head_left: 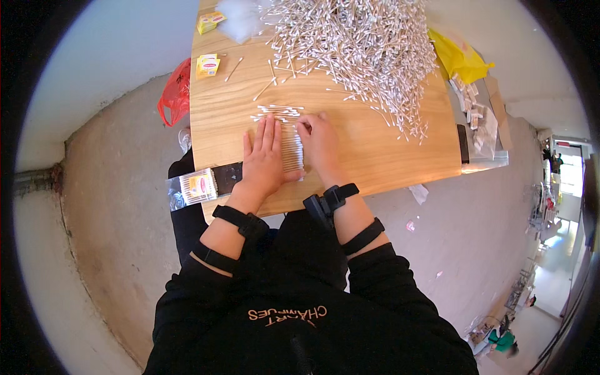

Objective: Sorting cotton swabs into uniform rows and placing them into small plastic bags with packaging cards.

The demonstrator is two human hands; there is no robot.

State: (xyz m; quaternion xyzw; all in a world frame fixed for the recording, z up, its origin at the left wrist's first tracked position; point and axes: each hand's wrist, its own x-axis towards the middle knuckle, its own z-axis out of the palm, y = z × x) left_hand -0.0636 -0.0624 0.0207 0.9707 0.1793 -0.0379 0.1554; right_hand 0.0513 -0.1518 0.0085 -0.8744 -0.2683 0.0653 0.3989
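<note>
Seated worker at wood counter [387,159], both hands at near side, L of centre. Swab row [292,153] lies between them: sticks side by side, approx. parallel, running L–R, white tips lined up along R edge.

L grip [265,162]: unclenched, palm down, fingers extended fwd over row's L ends; thumb juts across near end. Looks like a stop on two sides, prob. so sticks don't roll or skew.

R grip [319,139]: fingers bent in, tips at row's upper R edge. Can't tell if pinching a swab or just touching. Position suits squaring tips, I'd judge.

Loose swabs [279,111] at far end of row, less even, some askew.

Big swab heap [369,53] at far side, centre to R: within reach, yet apart from row, presumably to keep work area free of strays.

Filled clear pack [198,186] w/ yellow label at near L corner, partly on dark flat item [226,177]. Yellow cards [207,65] & clear bags [239,20] far L, prob. kept handy there, off the heap.
</note>
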